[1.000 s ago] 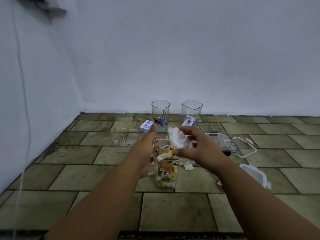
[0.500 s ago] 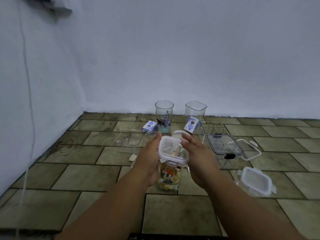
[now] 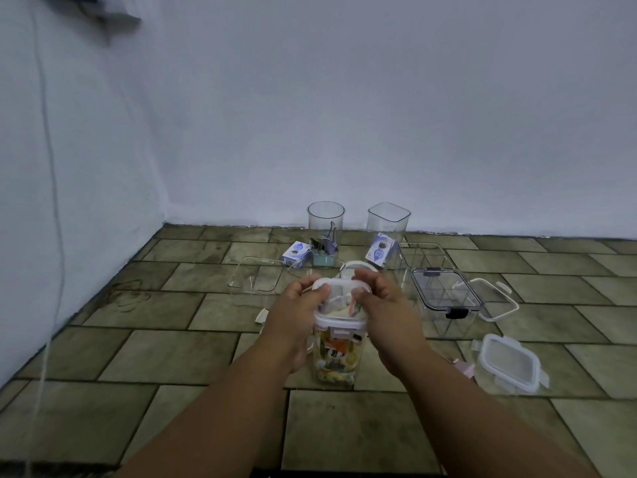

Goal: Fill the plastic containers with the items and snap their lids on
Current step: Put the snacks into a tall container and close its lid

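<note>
Left hand point(image 3: 297, 317) and right hand point(image 3: 385, 309) clasp the container's point(image 3: 336, 365) lid point(image 3: 339, 322).

Lid point(image 3: 339, 291) edges, container point(image 3: 346, 381) sides hidden under left hand point(image 3: 293, 315), right hand point(image 3: 386, 308); contents point(image 3: 336, 360) blurred, perhaps packets.

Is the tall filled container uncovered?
No, the left hand and right hand hold a white-rimmed clear lid on the tall clear plastic container.
</note>
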